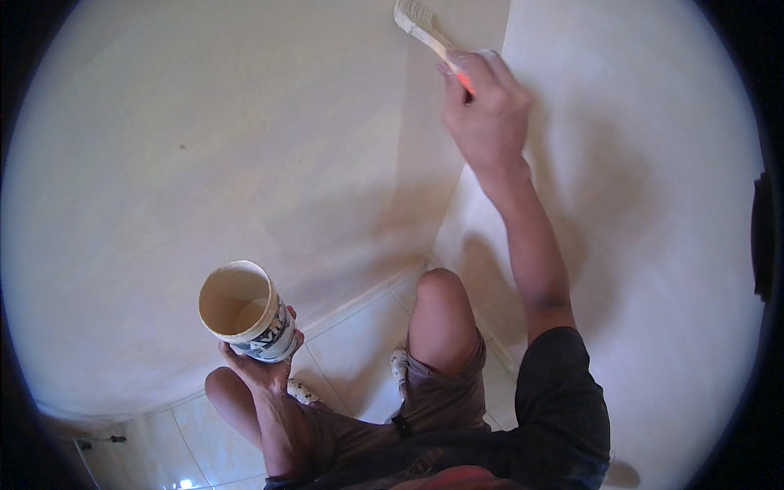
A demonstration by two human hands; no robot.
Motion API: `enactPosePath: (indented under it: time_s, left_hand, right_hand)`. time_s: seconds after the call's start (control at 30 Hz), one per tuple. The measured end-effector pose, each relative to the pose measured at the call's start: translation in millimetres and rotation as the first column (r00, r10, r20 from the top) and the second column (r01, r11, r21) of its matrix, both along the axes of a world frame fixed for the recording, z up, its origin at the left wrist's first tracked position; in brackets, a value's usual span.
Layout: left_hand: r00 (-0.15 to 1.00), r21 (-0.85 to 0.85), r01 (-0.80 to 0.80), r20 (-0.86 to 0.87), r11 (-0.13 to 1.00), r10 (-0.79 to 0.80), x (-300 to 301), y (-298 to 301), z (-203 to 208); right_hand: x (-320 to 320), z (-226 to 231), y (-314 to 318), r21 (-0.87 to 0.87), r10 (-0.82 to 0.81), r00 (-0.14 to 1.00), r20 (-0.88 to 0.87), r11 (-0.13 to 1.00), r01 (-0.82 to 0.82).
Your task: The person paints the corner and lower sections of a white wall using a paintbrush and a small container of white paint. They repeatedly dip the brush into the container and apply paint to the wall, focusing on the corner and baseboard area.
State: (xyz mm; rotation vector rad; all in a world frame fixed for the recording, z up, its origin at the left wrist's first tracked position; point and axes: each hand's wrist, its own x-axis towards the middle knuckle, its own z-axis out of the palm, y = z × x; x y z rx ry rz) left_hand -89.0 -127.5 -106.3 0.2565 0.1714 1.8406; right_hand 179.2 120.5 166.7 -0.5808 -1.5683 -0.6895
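My left hand [265,367] is wrapped round the lower part of a white plastic paint pot [269,339] with dark printing. The pot is tilted, its open mouth turned up, and some pale paint shows at the bottom. My right hand [490,98], raised high near the wall corner, grips a paintbrush [426,37] by its pale handle with an orange end. The brush head, coated in cream paint, lies at or very near the left wall [269,147]; whether it touches I cannot tell.
On the right, a white wall [653,327] meets the left wall in a corner. Glossy pale floor tiles [343,351] lie beneath my bent knees. A small dark object [118,439] is low at the left, and a black object [762,237] stands at the right rim.
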Motion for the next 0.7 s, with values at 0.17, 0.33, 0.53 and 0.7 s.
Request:
enactPosePath:
  time_s: [0.17, 0.33, 0.53, 0.7]
  left_hand:
    - [1.000, 0.020, -0.004, -0.026, 1.000, 0.005, -5.3, -1.5, 0.3]
    - [1.000, -0.031, -0.027, -0.003, 0.999, 0.027, -0.4, 1.6, -4.2]
    - [0.999, 0.042, 0.001, -0.034, 0.999, 0.001, -3.0, 6.5, -10.1]
    - [0.994, 0.125, 0.099, -0.057, 0.987, -0.093, -9.8, 10.3, -22.2]
  right_hand:
    - [29.0, 31.1, 9.1, 0.171, -0.047, 0.991, -0.121, 0.983, 0.068]
    - [38.6, -9.2, 78.2, 0.210, -0.093, 0.993, -0.069, 0.972, 0.106]
    - [61.1, -124.2, 74.6, 0.081, -0.035, 0.998, 0.058, 0.996, 0.031]
    - [67.5, -215.4, 62.8, -0.128, 0.066, 0.991, 0.120, 0.991, -0.050]
